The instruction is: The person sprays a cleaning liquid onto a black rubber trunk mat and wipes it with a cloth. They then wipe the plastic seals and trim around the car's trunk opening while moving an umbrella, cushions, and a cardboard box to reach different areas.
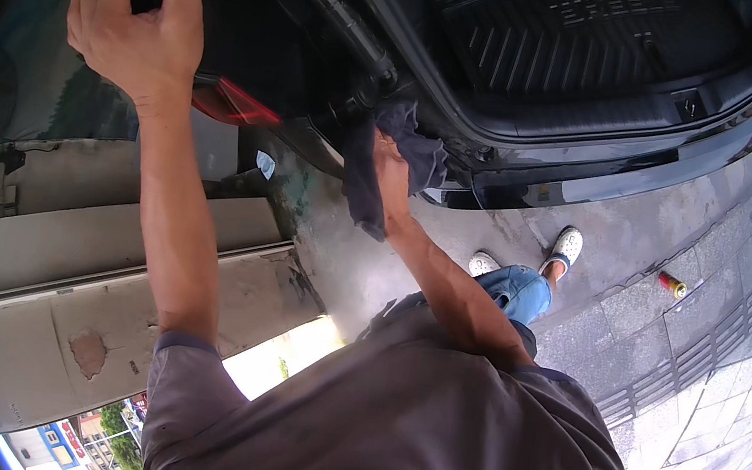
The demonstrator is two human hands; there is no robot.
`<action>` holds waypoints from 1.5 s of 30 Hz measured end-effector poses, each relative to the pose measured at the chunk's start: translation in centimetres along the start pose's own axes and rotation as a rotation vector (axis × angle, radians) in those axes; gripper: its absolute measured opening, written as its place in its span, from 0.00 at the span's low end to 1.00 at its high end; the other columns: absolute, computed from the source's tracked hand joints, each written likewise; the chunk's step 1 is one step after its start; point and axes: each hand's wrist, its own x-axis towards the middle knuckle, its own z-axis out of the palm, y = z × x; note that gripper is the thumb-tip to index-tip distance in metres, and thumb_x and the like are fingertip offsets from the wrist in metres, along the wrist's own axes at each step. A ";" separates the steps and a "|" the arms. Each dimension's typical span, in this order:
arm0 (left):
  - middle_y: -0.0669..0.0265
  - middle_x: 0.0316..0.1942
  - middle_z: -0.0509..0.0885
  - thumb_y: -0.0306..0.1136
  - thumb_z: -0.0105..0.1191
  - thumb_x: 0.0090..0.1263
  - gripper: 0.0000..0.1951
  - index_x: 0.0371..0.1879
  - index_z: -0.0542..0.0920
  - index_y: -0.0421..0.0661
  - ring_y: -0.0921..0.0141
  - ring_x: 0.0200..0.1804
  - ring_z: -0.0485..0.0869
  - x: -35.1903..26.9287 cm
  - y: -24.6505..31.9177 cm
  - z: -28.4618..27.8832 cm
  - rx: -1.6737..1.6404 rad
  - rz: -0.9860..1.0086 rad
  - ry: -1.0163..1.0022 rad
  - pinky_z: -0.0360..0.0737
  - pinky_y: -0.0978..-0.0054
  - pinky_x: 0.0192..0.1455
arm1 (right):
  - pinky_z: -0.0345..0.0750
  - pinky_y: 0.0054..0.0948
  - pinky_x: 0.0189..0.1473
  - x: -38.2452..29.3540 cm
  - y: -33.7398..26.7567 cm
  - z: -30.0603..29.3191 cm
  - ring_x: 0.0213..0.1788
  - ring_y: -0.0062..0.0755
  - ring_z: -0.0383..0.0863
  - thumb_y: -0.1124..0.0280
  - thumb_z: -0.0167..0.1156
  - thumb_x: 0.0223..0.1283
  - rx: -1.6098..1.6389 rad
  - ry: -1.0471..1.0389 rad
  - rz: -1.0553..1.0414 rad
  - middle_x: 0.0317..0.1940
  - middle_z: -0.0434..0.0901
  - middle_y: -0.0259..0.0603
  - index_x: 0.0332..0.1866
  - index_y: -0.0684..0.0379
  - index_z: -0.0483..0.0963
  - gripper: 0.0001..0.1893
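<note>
A dark cloth is bunched in my right hand. That hand presses it against the black car's rear corner, beside the lower end of the gas strut and the edge of the boot opening. At upper left, my left hand is raised with thumb and fingers apart. Dark bodywork shows behind it, and I cannot tell whether it touches the car. Just below and right of this hand is the red tail light. A ribbed black boot mat lines the open boot at upper right.
The glossy rear bumper curves across the right. A red and yellow can is on the grey paving. White clogs are on my feet. Leftward stands a pale wall with peeling paint; a light blue scrap lies near it.
</note>
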 end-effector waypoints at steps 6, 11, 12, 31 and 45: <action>0.71 0.44 0.94 0.39 0.69 0.67 0.07 0.38 0.94 0.53 0.67 0.49 0.91 0.8 -0.2 -0.7 -0.001 0.006 -0.025 0.83 0.69 0.54 | 0.75 0.48 0.56 -1.1 4.7 -2.1 0.49 0.62 0.80 0.70 0.59 0.70 -0.041 0.103 -0.244 0.42 0.83 0.56 0.50 0.65 0.78 0.11; 0.70 0.41 0.94 0.35 0.68 0.69 0.06 0.37 0.94 0.50 0.71 0.43 0.92 0.9 0.4 0.0 -0.114 -0.033 -0.031 0.86 0.77 0.46 | 0.69 0.50 0.58 -5.2 21.1 -5.8 0.53 0.61 0.73 0.66 0.55 0.76 -0.333 0.307 0.298 0.47 0.76 0.55 0.48 0.60 0.72 0.09; 0.70 0.41 0.94 0.35 0.67 0.69 0.06 0.37 0.94 0.49 0.71 0.42 0.92 0.9 0.3 -0.1 -0.117 -0.029 -0.032 0.86 0.78 0.45 | 0.69 0.50 0.59 -5.9 23.2 -6.5 0.54 0.62 0.73 0.65 0.53 0.77 -0.324 0.325 0.355 0.48 0.76 0.55 0.47 0.60 0.71 0.09; 0.71 0.39 0.94 0.40 0.70 0.64 0.08 0.34 0.94 0.51 0.63 0.49 0.91 -0.2 0.5 -0.3 -0.068 -0.093 0.025 0.84 0.66 0.53 | 0.74 0.17 0.40 0.3 7.1 -5.2 0.36 0.10 0.75 0.70 0.60 0.78 0.610 0.249 0.315 0.34 0.83 0.26 0.44 0.67 0.80 0.09; 0.70 0.42 0.94 0.44 0.68 0.67 0.10 0.37 0.95 0.52 0.65 0.56 0.89 0.3 0.2 -0.9 0.012 -0.134 -0.030 0.83 0.67 0.61 | 0.82 0.42 0.59 -2.3 19.0 -8.8 0.52 0.52 0.82 0.84 0.66 0.46 -0.706 0.031 -0.412 0.55 0.82 0.45 0.53 0.59 0.82 0.24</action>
